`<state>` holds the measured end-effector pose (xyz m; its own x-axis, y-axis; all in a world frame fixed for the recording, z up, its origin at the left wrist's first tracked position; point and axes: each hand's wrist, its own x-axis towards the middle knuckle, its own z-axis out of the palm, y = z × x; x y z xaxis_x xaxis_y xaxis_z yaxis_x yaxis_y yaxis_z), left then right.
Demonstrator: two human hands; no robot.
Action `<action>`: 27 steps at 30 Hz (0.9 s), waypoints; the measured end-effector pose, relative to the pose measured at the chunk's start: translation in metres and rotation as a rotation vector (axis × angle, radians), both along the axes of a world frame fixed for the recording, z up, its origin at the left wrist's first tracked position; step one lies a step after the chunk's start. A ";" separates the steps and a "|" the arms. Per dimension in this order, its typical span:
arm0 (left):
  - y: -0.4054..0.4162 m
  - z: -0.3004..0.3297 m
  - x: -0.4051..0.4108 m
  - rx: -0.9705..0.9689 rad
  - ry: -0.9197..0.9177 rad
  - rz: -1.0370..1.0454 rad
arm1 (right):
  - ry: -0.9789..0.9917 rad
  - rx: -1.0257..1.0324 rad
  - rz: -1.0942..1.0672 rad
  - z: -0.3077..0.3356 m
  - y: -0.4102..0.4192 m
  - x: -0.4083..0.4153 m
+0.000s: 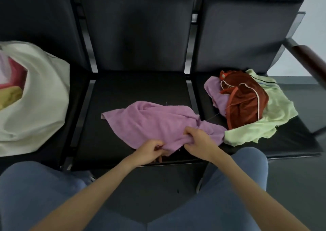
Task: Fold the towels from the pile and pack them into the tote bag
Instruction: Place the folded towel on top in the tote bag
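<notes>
Here, at lower centre of the frame, the left hand [150, 150] and right hand [198, 140] each pinch the purple towel's [155, 120] near edge with curled fingers. The pile [250, 101] lies at right, the tote bag [44, 98] at left.

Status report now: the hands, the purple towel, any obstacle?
Both hands, left and right, pinch purple towel at near edge, unfolded on middle seat. Tote bag on left seat, part filled. Pile on right seat. Nothing in the way.

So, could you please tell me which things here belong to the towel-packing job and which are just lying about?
Job:
- purple towel, gripped by left hand and right hand
- pile on the right seat
- tote bag on the left seat

Lying about:
- seat backs
- armrest
</notes>
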<state>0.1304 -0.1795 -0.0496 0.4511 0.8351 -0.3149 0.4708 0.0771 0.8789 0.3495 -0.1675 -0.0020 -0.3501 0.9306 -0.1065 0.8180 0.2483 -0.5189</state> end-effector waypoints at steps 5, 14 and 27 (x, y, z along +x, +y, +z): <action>0.010 0.019 -0.035 0.069 0.044 0.101 | -0.149 -0.014 0.021 0.001 -0.001 0.012; -0.005 0.007 -0.114 0.086 0.206 0.064 | -0.270 -0.207 0.025 -0.006 0.013 0.005; -0.017 0.018 -0.193 0.225 0.555 0.280 | 0.032 -0.128 -0.010 -0.030 0.016 -0.031</action>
<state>-0.0624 -0.1965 -0.0319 0.0281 0.9697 -0.2426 0.8476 0.1056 0.5201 0.3189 -0.1516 -0.0321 -0.3459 0.9136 -0.2135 0.8028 0.1705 -0.5714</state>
